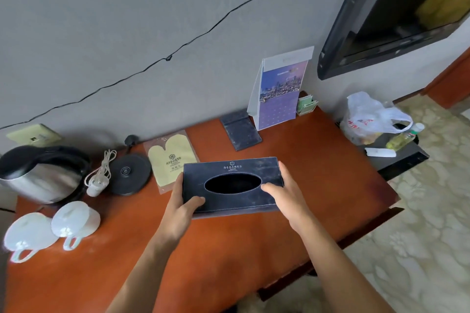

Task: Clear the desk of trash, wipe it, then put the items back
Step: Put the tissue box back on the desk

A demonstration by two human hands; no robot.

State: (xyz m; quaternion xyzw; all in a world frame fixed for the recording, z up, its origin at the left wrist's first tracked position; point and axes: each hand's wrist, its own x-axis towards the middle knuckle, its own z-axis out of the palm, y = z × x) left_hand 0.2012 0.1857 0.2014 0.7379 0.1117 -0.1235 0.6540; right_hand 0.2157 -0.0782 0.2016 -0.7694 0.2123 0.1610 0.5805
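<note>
Tissue box (232,187): we held it at both ends, left hand (181,207) and right hand (284,197), fingers curled round its edges. We judged it best kept level and set down square, just right of the kettle base (129,174) on the desk (330,173).

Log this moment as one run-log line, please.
left hand: grips tissue box left end | right hand: grips right end | box: over desk centre | white cups: desk left

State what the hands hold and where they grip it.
Both hands hold the dark rectangular leather tissue box: left hand at its left end, right hand at its right end, thumbs on top.
</note>
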